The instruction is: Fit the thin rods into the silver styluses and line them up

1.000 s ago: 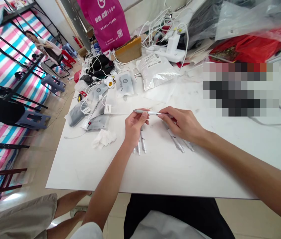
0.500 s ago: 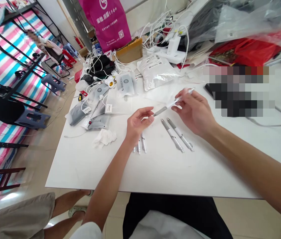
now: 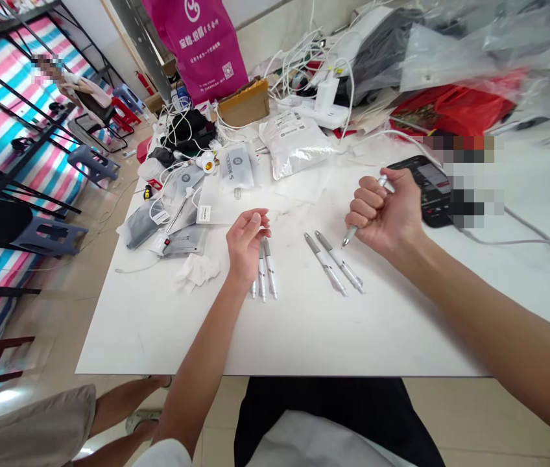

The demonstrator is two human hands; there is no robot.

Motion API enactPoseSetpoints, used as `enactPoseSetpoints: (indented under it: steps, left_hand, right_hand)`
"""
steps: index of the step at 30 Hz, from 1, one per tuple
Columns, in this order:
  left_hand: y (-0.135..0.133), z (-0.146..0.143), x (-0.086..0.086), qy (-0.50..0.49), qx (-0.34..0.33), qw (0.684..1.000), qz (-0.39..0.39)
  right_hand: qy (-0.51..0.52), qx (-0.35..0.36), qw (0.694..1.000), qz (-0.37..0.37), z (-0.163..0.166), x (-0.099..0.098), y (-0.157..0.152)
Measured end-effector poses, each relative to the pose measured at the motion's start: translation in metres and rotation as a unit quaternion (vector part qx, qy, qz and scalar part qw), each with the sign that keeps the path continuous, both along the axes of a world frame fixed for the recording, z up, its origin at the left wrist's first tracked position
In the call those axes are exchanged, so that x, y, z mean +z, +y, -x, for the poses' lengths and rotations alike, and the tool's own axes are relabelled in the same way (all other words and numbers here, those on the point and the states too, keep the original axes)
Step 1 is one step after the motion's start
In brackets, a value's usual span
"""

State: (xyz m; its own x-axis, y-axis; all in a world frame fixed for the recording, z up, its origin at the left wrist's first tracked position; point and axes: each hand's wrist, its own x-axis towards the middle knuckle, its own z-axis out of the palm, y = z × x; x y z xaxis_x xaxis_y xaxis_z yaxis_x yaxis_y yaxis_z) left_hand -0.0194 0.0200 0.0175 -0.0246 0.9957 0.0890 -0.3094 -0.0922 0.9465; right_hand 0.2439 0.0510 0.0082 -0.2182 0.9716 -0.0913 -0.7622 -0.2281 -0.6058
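My right hand (image 3: 389, 211) is wrapped in a fist around a white and grey click pen (image 3: 351, 233). The pen's tip points down and left, and the thumb rests on its top end. Beneath that hand, to the left, two matching pens (image 3: 326, 264) lie side by side on the white table (image 3: 294, 337). My left hand (image 3: 244, 245) hovers with loosely curved fingers and holds nothing. Just under it lie several more of these pens (image 3: 269, 269), their upper parts partly hidden by the fingers.
A crumpled tissue (image 3: 197, 271) and grey pouches (image 3: 185, 241) lie at the left. Behind are a white plastic parcel (image 3: 299, 143), a cardboard box (image 3: 243, 102), tangled cables and a purple bag (image 3: 202, 52). A black device (image 3: 423, 181) sits behind my right hand. Another person's legs (image 3: 124, 408) stand at lower left.
The left hand has let go of the pen and drawn back left. My right hand has turned and closed into a fist around the pen, which now points tip down.
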Motion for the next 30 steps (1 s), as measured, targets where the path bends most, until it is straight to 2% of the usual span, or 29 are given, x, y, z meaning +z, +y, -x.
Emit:
enactPoseSetpoints:
  steps: [12, 22, 30]
  left_hand:
    - [-0.0008, -0.0014, -0.0013, 0.004, -0.016, 1.0, -0.007]
    - [-0.0026, -0.0007, -0.0002, 0.022, -0.017, 1.0, -0.011]
    - [-0.004, -0.0007, -0.0016, 0.049, -0.053, 0.997, -0.034]
  right_hand:
    - [-0.02, 0.032, 0.999, -0.035, -0.0025, 0.0001, -0.0004]
    - [-0.049, 0.037, 0.998, -0.026, 0.0019, 0.0049, -0.0038]
    - [-0.016, 0.049, 0.998, -0.021, 0.0024, 0.0035, -0.0043]
